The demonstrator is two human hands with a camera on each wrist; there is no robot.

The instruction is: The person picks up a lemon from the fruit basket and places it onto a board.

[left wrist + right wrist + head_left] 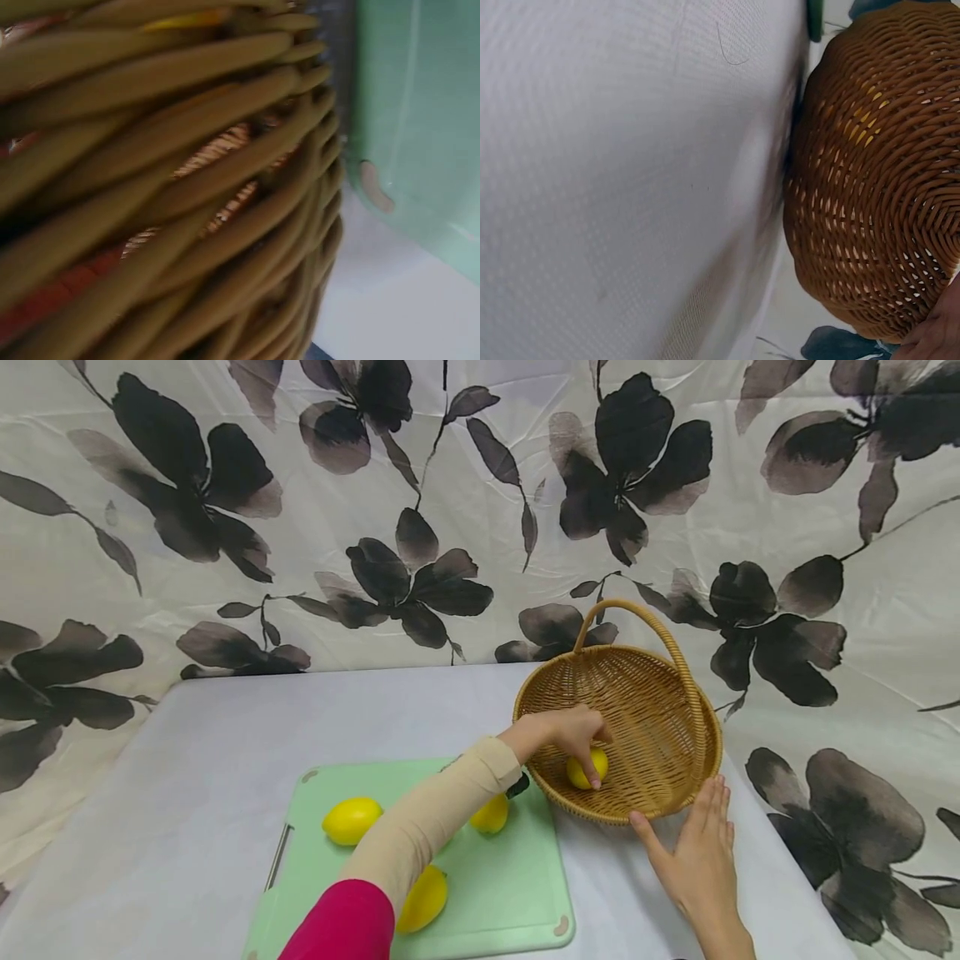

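Note:
My left hand reaches over the near left rim of a wicker basket, its thumb and fingers around a lemon low inside. The basket has an arched handle and leans with its opening toward me. At its near right rim is my right hand, thumb at the edge and fingers straight along the outside. In the left wrist view the woven wall fills most of the frame. The right wrist view shows the basket's outside, yellow showing through the weave, with part of the right hand against it.
A pale green cutting board lies left of the basket on a white-covered table. Several lemons are on it, some partly behind my left sleeve. A small dark object shows beside that sleeve. Floral cloth hangs behind.

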